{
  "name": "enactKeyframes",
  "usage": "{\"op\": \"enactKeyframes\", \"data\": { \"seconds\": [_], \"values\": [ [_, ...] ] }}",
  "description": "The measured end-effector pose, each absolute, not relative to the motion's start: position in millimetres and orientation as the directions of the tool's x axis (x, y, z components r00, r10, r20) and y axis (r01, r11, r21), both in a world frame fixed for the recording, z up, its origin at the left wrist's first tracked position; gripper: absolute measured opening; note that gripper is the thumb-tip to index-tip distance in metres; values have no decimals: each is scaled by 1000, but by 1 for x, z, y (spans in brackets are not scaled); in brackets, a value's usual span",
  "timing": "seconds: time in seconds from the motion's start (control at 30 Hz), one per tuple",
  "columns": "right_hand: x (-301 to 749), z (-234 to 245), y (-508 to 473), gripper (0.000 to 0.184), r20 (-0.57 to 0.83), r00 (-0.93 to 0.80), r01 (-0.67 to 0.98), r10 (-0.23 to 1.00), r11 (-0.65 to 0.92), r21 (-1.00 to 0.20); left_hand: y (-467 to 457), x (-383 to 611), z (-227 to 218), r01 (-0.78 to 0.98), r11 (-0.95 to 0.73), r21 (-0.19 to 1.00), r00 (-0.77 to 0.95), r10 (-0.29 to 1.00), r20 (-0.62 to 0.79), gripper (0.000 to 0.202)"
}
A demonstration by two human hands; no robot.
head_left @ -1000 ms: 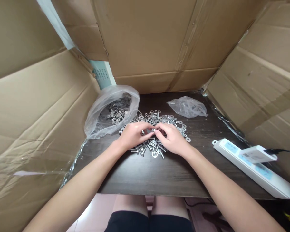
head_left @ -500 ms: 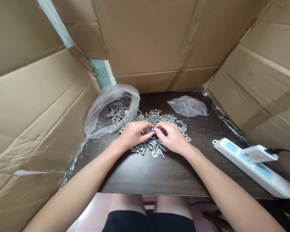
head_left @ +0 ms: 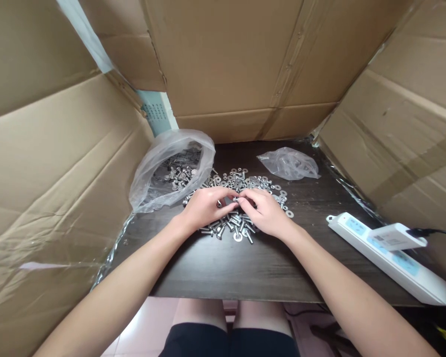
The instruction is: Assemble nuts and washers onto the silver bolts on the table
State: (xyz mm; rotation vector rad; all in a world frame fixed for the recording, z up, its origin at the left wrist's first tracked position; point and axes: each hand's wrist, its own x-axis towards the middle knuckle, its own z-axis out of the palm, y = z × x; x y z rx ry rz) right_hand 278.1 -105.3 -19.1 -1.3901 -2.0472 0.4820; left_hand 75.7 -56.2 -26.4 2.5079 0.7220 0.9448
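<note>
Over a pile of loose bolts, nuts and washers [head_left: 238,237], my left hand [head_left: 208,208] and my right hand [head_left: 265,210] meet fingertip to fingertip. Both are closed in a pinch on one small metal bolt [head_left: 236,199], which appears to carry a nut or washer; fingers cover most of it. Another small shiny metal piece [head_left: 219,204] shows in the curl of my left hand, and I cannot tell whether it is held there or lies on the pile. Bolts lie mostly on the near side of the hands, washers and nuts mostly on the far side.
An open clear plastic bag [head_left: 141,193] with bolt pieces inside stands at the left. A smaller clear bag [head_left: 292,163] lies at the back right. A white power strip [head_left: 390,258] with a plugged-in adapter rests on the right of the dark table [head_left: 223,277]. Cardboard walls [head_left: 238,59] enclose it.
Both hands keep nearly the same place. The bolt between the fingertips has turned or shifted slightly. The pile and bags look the same.
</note>
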Motion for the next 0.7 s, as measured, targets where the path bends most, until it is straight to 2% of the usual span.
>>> {"op": "enactKeyframes", "data": {
  "seconds": [0.17,0.43,0.7],
  "values": [
    [279,-20,-106,25,266,-276,702,924,383,-600,-56,76,-27,334,-800,499,646,580,497,17],
    [280,-20,-106,17,320,-255,667,912,406,-625,-56,75,-29,327,-795,512,635,586,504,18],
    [279,-22,-105,14,288,-264,699,921,388,-601,-55,75,-29,341,-792,507,632,592,500,17]
  ]
}}
